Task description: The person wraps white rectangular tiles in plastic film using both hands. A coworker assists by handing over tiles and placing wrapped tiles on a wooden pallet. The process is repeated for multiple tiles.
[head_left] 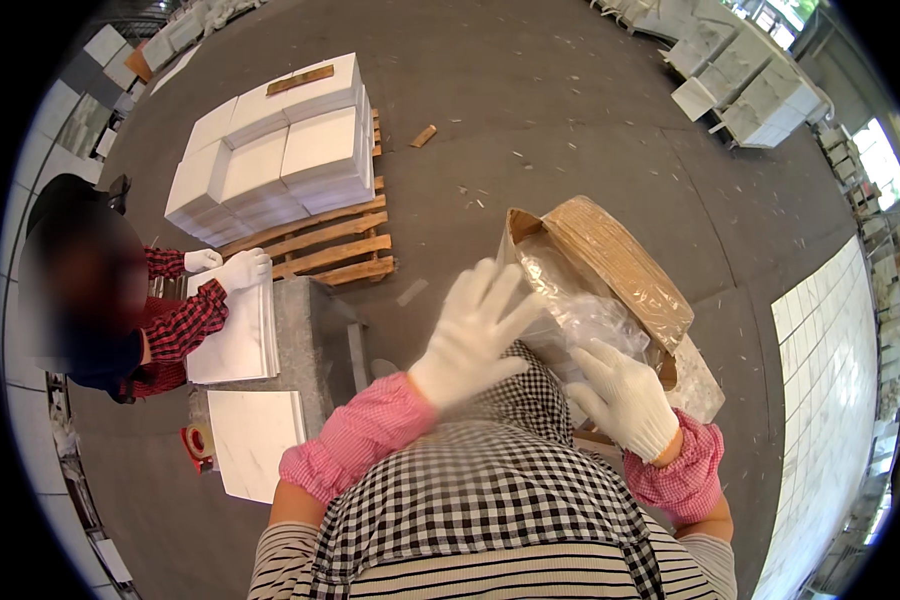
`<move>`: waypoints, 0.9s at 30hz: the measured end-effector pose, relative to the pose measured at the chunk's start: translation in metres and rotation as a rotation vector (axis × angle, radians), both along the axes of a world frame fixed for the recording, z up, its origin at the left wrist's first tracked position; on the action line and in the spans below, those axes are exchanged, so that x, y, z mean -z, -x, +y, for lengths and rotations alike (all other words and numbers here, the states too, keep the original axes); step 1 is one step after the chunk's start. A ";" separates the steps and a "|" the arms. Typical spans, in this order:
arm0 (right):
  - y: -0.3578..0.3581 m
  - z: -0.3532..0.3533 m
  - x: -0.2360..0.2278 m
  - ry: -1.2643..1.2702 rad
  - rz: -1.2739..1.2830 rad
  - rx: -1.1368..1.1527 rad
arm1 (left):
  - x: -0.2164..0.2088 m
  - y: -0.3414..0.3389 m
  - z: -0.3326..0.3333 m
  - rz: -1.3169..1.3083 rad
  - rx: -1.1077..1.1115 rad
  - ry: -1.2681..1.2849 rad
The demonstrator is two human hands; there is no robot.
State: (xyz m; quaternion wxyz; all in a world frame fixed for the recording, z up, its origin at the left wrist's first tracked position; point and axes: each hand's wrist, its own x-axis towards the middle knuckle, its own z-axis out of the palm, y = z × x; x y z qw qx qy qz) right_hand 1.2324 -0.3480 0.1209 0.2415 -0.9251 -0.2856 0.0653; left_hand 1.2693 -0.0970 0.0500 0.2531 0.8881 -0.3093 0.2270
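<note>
Fingers [485, 287] of the white-gloved left hand [470, 335] are spread wide and hold nothing visible, just beside the opening of a brown cardboard box [625, 262]. Crumpled clear plastic film [608, 322] bulges out of that opening, in front of the person's checked apron [450, 490]. The gloved right hand [625, 402] reaches over the film's near edge, fingers extended and slightly bent; I cannot tell whether they pinch it. To the left, a co-worker's gloved hand [243, 270] rests on a stack of white slabs [235, 335] set on a grey block [305, 320]. Nearer lie a white marble-look slab [258, 440] and a red tape dispenser [197, 449]. Beyond, white stacks [315, 150] stand on a wooden pallet [345, 262], with a wooden strip [300, 80] on top.
</note>
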 end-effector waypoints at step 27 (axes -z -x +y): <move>-0.059 0.015 0.028 -0.272 -0.381 0.105 | 0.047 0.024 0.123 -0.140 -0.442 0.020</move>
